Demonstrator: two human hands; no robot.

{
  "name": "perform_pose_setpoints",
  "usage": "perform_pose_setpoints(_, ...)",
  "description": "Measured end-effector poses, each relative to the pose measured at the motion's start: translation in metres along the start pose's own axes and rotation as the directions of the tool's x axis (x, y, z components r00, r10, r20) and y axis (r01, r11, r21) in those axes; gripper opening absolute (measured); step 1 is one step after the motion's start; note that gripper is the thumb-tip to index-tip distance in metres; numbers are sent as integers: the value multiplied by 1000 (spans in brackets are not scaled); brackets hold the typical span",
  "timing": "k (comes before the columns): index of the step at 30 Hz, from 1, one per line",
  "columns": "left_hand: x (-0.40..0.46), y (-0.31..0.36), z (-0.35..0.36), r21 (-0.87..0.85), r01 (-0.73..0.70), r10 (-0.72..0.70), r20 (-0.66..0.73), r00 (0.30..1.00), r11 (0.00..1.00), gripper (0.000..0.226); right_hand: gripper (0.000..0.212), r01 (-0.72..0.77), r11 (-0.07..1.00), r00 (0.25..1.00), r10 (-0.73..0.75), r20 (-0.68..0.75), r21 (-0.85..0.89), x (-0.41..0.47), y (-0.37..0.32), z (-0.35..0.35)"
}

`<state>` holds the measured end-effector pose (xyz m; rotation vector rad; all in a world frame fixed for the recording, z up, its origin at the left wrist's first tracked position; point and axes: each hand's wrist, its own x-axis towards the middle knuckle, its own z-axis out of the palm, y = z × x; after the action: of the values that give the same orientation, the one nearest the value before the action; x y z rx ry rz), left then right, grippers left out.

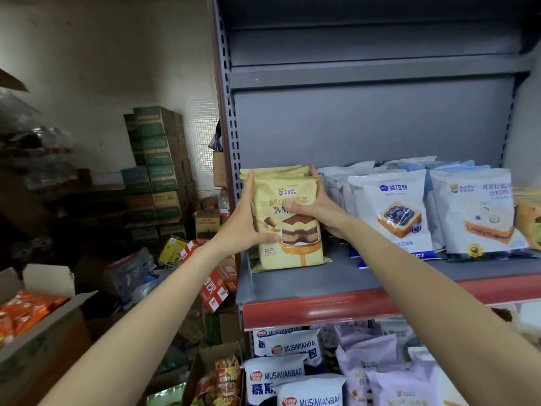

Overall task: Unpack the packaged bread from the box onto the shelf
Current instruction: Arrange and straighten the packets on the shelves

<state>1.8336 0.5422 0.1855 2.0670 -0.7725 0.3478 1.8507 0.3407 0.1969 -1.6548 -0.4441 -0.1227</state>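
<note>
A row of yellow Mousse bread packs (288, 230) stands upright at the left end of the grey shelf (310, 281). My left hand (244, 218) grips the row's left side, thumb across the front pack. My right hand (317, 208) grips the right side, its thumb laid over the front as well. The open cardboard box (46, 323) sits at the lower left with orange packs inside.
White blueberry bread packs (392, 212) and other white packs (477, 212) stand to the right on the same shelf. The shelf below holds Musimianbao packs (281, 373) and purple packs (377, 364). Stacked cartons (158, 168) and loose goods crowd the floor at left.
</note>
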Motion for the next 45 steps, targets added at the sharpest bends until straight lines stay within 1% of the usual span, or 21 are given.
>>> perform_pose_setpoints(11, -2, -6, 5, -135, -40, 40, 0, 999, 990, 127, 117, 10, 999, 1000, -11, 26, 33, 2, 3, -1)
perform_pose_setpoints(16, -3, -6, 4, -160, -2, 3, 0, 1000, 987, 127, 116, 12, 999, 1000, -13, 25, 42, 1, 4, 1)
perform_pose_setpoints(18, -3, -6, 3, -153, 5, -4, 9, 1000, 988, 128, 119, 15, 999, 1000, -15, -2, 33, -1, 1, 2)
perform_pose_setpoints(21, -6, -1, 2, -95, 37, -37, -1, 999, 995, 130, 129, 21, 1000, 994, -21, -105, -2, -14, -3, 5)
perform_pose_setpoints(23, -11, 5, 1, -17, 50, -51, -38, 998, 999, 132, 127, 42, 998, 988, -49, -149, -54, -33, -6, 8)
perform_pose_setpoints(25, -18, 13, 1, 37, 73, -70, -88, 994, 997, 131, 121, 84, 983, 972, -117, -203, -164, -53, -10, 11)
perform_pose_setpoints(27, -30, 27, 3, 65, 130, -118, -157, 980, 989, 116, 113, 142, 948, 945, -216, -245, -286, -74, -16, 13)
perform_pose_setpoints(29, -50, 45, 5, 106, 195, -162, -259, 952, 975, 87, 97, 202, 915, 926, -294, -235, -348, -98, -23, 17)
perform_pose_setpoints(31, -75, 67, 7, 134, 220, -159, -361, 919, 966, 54, 73, 241, 873, 905, -360, -228, -424, -126, -30, 21)
perform_pose_setpoints(33, -102, 87, 11, 109, 201, -134, -441, 888, 973, 28, 51, 263, 781, 854, -462, -240, -567, -155, -37, 25)
perform_pose_setpoints(34, -116, 96, 14, 99, 185, -116, -479, 870, 978, 20, 43, 273, 726, 821, -518, -240, -630, -171, -39, 28)
perform_pose_setpoints(37, -161, 119, 27, 82, 118, -48, -583, 811, 990, 11, 28, 279, 568, 716, -660, -226, -774, -216, -39, 37)
perform_pose_setpoints(39, -194, 127, 41, 113, 79, 6, -607, 794, 990, 11, 23, 237, 478, 661, -717, -220, -846, -247, -32, 43)
perform_pose_setpoints(41, -227, 124, 57, 152, 59, 46, -609, 792, 987, 12, 20, 215, 414, 631, -750, -198, -885, -278, -17, 48)
perform_pose_setpoints(42, -243, 119, 65, 158, 54, 54, -605, 794, 986, 13, 19, 212, 390, 631, -755, -179, -896, -294, -7, 51)
perform_pose_setpoints(43, -258, 113, 73, 154, 53, 50, -598, 800, 987, 14, 19, 207, 374, 647, -745, -160, -904, -308, 5, 52)
perform_pose_setpoints(44, -272, 103, 82, 141, 70, 26, -585, 811, 987, 16, 21, 195, 375, 689, -710, -146, -906, -322, 19, 54)
perform_pose_setpoints(45, -286, 93, 91, 121, 111, -23, -565, 825, 986, 15, 24, 172, 393, 751, -645, -138, -903, -334, 33, 55)
